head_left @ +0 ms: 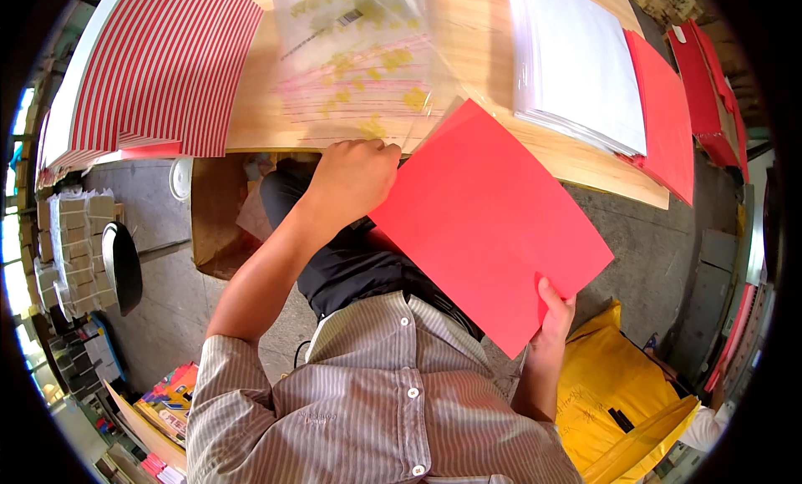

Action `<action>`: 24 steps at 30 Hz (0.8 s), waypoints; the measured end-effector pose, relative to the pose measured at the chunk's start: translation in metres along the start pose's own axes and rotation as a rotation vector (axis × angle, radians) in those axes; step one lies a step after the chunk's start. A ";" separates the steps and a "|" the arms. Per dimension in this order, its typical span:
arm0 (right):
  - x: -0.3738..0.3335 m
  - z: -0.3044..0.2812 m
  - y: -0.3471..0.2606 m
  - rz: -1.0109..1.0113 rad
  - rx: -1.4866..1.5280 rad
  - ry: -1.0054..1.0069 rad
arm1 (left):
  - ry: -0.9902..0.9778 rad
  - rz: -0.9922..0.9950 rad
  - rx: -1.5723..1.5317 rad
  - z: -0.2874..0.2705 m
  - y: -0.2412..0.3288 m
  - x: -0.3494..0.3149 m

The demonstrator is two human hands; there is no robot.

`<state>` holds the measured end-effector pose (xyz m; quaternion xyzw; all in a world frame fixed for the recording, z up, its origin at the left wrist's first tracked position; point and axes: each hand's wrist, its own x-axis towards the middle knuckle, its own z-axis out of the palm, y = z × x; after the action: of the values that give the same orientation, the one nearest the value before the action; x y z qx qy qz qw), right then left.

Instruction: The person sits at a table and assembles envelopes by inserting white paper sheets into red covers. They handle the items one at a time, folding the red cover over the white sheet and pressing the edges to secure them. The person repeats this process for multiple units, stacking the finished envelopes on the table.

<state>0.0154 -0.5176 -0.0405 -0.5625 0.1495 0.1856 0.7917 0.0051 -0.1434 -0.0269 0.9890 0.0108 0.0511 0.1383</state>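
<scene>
Red sheet held out at 3 o'clock, with the two hands apart

Taking the middle of the view as the dial's centre, pale wrapped bundles (82,250) stand stacked on the floor out at 9 o'clock. A stack with red-and-white striped edges (171,66) sits at 10 o'clock on the wooden table (474,33). Below the table edge, at 9 o'clock, is a brown carton (209,233).

Just inside 11 o'clock, the left hand (355,179) is bent over the table's near edge, back upward. Its fingertips are hidden, so I cannot tell whether they grip anything. Beyond it, between 11 and 12, a clear bag (351,58) with yellow flower print lies flat.

The red sheet (493,225) slants from about 1 o'clock to 4, its top corner over the table edge beside the bag. The right hand (551,313), at 4 o'clock, clamps its lower right edge, thumb on top.

A white stack (585,75) rests between 1 and 2. A yellow sack (618,384) lies farther out at 4 o'clock, and red sheets (668,125) jut from beside the white stack at 2.
</scene>
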 end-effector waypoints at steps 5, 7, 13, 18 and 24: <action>-0.009 -0.004 0.006 -0.013 0.041 0.034 | 0.013 0.029 0.002 0.004 0.009 0.000; -0.011 -0.003 0.007 0.004 0.057 0.036 | 0.003 0.030 0.027 0.002 0.011 0.000; -0.009 -0.004 0.021 0.010 0.050 0.024 | 0.041 0.053 0.083 0.006 0.013 0.000; -0.013 -0.004 0.028 -0.030 0.009 0.053 | 0.097 0.092 0.104 0.011 0.013 0.000; -0.014 -0.004 0.030 0.002 0.045 0.057 | 0.110 0.078 0.114 0.009 0.013 -0.005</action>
<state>-0.0111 -0.5147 -0.0602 -0.5497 0.1766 0.1667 0.7993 0.0010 -0.1583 -0.0324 0.9907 -0.0175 0.1098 0.0788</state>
